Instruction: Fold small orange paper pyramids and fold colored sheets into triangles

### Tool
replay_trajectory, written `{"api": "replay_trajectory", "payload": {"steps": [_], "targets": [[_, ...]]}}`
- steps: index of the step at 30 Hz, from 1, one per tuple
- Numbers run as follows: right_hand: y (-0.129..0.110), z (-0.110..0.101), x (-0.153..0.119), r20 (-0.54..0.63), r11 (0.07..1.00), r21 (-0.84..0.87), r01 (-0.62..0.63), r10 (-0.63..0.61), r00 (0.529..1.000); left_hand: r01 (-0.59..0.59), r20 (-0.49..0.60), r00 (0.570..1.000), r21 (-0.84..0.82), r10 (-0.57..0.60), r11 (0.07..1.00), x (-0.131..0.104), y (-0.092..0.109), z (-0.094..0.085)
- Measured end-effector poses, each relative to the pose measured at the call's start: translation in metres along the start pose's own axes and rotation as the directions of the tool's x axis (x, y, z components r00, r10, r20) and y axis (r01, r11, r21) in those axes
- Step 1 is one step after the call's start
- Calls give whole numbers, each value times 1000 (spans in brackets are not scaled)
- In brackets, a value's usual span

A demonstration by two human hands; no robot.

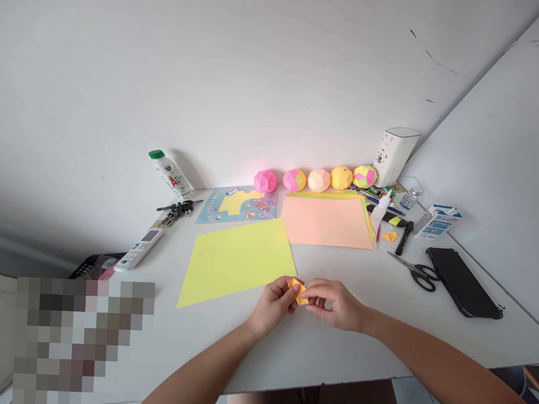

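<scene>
because its folds are small, the orange paper piece (300,296) is probably pinched to keep its creases closed: the left hand (271,303) holds it between thumb and fingers, just over the near part of the surface (263,353), to the right of its middle. the right hand (339,303) is narrow, its fingertips at the piece's right side, seemingly to steady or press a flap; whether they grip it cannot be told. the yellow-green sheet (235,263) lies flat beyond the left hand, and the peach sheet (329,222) rests on other coloured sheets, a layering that likely keeps them flat and together. a row of paper balls (319,180) stands along the far edge, perhaps to spare the working area. toward the right edge, the glue bottle (378,214) stands upright, presumably against leaking, with a second orange piece (390,237) near it. the scissors (422,275) lie between that piece and the phone (462,282), handles toward the near right corner, apparently within easy reach.
</scene>
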State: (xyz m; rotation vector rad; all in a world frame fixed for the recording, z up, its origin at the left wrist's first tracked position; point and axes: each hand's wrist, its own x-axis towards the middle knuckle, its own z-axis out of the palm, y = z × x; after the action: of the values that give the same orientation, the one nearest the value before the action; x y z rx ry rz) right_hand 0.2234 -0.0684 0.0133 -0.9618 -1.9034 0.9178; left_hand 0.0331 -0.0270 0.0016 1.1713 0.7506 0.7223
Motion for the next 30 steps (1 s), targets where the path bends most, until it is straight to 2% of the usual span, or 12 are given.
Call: {"api": "replay_trajectory", "payload": {"steps": [4, 9, 13, 16, 19, 25, 30], "targets": [[3, 0, 1, -12, 999, -9, 39, -39, 999, 25, 51, 998, -25, -24, 999, -1, 2, 0], [8, 0, 3, -95, 979, -60, 194, -199, 975, 37, 154, 988, -54, -28, 998, -3, 4, 2], [10, 1, 4, -124, 976, -104, 190, -202, 972, 27, 167, 986, -45, -19, 999, -3, 2, 1], [7, 2, 4, -125, 994, -53, 98, -104, 987, 13, 168, 986, -12, -11, 1000, -4, 0, 0], [3, 3, 3, -121, 997, 60, -50, 57, 991, -6, 185, 983, 13, 4, 1000, -6, 0, 1], [0, 5, 1, -72, 912, 269, -310, 340, 938, -78, 242, 968, 20, 71, 997, -9, 0, 3], [-2, 5, 2, -9, 847, 346, -403, 432, 902, -158, 263, 954, 17, 148, 987, -8, -4, 3]]}}
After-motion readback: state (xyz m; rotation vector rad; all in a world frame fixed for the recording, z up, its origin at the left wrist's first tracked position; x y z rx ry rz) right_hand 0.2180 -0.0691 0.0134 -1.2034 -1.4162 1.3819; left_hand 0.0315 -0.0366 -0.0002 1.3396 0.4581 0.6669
